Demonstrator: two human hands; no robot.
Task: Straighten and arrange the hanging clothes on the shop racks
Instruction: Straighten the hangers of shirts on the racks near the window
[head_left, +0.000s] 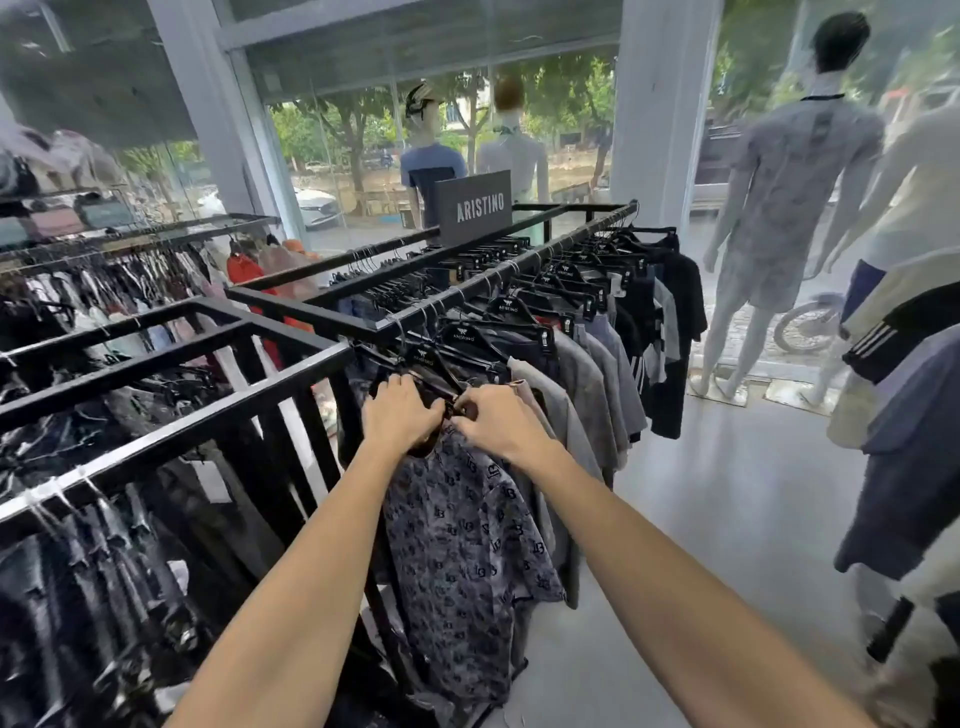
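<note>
Head view: the left hand (400, 415) and right hand (500, 422) both grip the collar of a dark patterned shirt (460, 545) hanging on the black rack (301, 312). Beyond the hands, black hangers (465, 336) and a grey sign (472, 208) read ARISTINO.

We are looking from one head-worn camera, facing forward and down, standing close to the clothes rack (306, 312).

"ARISTINO" reads on the dark sign (474, 207) and black hangers (503, 307).
</note>
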